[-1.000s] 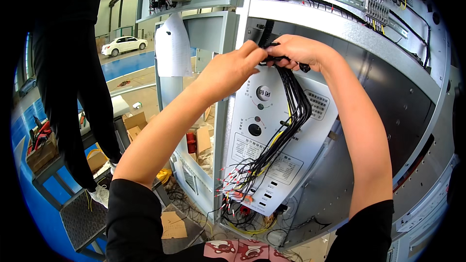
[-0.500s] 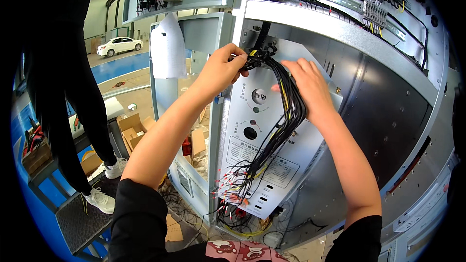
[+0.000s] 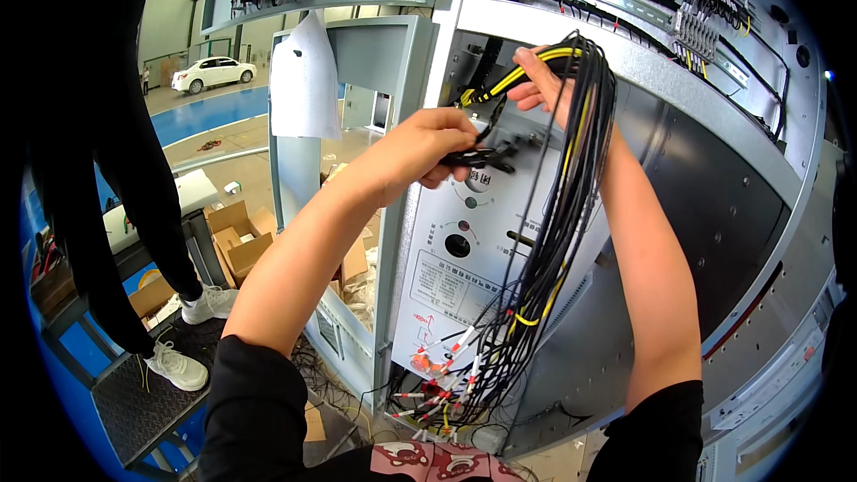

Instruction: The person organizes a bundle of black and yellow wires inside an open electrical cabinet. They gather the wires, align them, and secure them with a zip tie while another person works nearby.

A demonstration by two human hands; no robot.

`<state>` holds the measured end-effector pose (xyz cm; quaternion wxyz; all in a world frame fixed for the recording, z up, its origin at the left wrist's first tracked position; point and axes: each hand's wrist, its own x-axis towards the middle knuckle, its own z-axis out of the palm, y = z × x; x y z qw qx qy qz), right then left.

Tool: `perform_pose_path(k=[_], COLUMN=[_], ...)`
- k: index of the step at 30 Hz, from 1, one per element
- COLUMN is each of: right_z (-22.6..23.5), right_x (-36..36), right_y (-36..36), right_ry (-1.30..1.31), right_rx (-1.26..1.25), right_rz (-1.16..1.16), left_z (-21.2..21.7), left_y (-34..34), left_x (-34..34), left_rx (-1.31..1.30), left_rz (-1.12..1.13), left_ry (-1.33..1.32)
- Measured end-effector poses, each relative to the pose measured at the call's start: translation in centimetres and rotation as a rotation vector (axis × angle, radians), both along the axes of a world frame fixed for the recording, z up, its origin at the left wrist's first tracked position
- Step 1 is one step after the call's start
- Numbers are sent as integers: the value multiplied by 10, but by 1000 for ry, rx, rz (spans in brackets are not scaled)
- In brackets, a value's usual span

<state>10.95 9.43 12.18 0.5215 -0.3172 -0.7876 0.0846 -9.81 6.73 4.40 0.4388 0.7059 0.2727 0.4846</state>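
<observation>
A thick bundle of black and yellow wires (image 3: 576, 152) arches over my right hand (image 3: 546, 89). That hand props it up at the top, fingers curled and the thumb along the yellow wires. The bundle hangs down to loose ends with white and red sleeves. My left hand (image 3: 433, 150) is closed on several thin black strands (image 3: 486, 159), whose tips are blurred. It sits left of the bundle, in front of the light metal panel (image 3: 437, 214) with round holes and printed markings. A yellow band (image 3: 525, 319) shows around the lower wires.
A steel cabinet frame (image 3: 643, 45) surrounds the work, with terminal blocks (image 3: 696, 31) at upper right. At left is an open grey door (image 3: 379, 54) with a paper sheet (image 3: 305, 80). A person in black trousers stands on a step platform (image 3: 152, 411), near an open cardboard box (image 3: 241, 236).
My right hand has come under the bundle and lifted it up and right. My left hand has moved slightly down and right, with the black strands.
</observation>
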Motion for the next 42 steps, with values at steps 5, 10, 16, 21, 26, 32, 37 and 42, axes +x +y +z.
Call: perform_pose_path(k=[5, 10, 16, 21, 26, 32, 37, 42], right_z=[16, 7, -13, -3, 1, 0, -6, -4], right_x=[4, 22, 56, 71, 64, 60, 73, 90], right_y=[14, -11, -43, -65, -86, -93, -70, -55], right_ry=[-296, -655, -699, -804, -921, -792, -747, -747], right_rx=[-69, -15, 274, 51, -42, 115, 500, 875], right_rz=[310, 92, -122, -341, -524, -686, -771, -923], left_z=[1, -3, -34, -34, -31, -24, -44, -56], left_y=[5, -4, 20, 13, 14, 18, 41, 37], left_x=[41, 75, 112, 133, 137, 139, 155, 138], left_rx=[-98, -168, -44, 71, 140, 356, 713, 752], left_rz=[-217, -228, -417, -400, -279, -235, 25, -64], left_ry=[-156, -329, -526, -588, -433, -295, -221, -114])
